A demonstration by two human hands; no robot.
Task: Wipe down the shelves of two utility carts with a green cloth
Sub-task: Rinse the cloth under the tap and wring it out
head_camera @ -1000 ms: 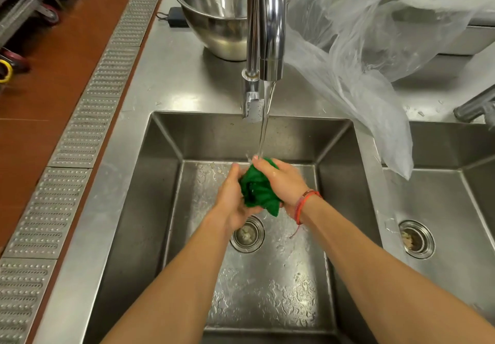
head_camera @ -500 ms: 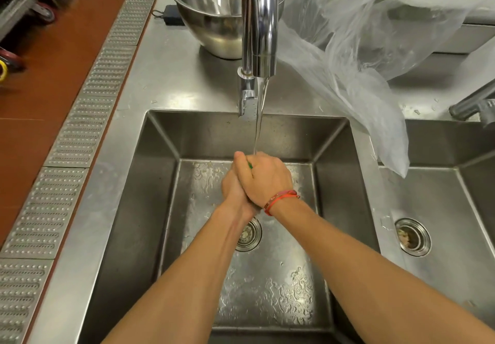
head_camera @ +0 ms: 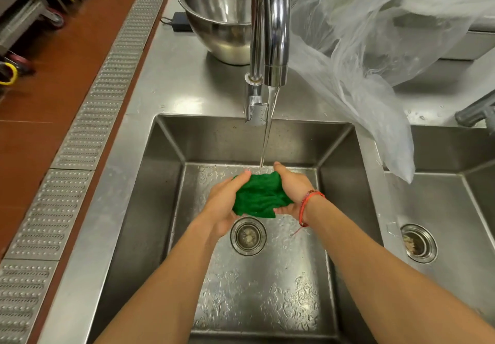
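You are parting the 2 palms clasped 0.5 s ago, left hand [head_camera: 223, 205] and right hand [head_camera: 293, 189] gripping the bunched green cloth [head_camera: 258, 195] between them under the tap [head_camera: 276, 35] stream above the sink [head_camera: 163, 183], so rinsing is likely continuing, carts still waiting.

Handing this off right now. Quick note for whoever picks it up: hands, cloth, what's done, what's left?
Left hand: grips the green cloth from its left side.
Right hand: grips the same cloth from the right.
Cloth: bunched between both hands under the running faucet, over the left sink basin.
Done: cloth is getting wet; no sign of any shelf wiped.
Left: probably wring it out, shut off the water, then wipe both carts' shelves. No cart shelf is in view.
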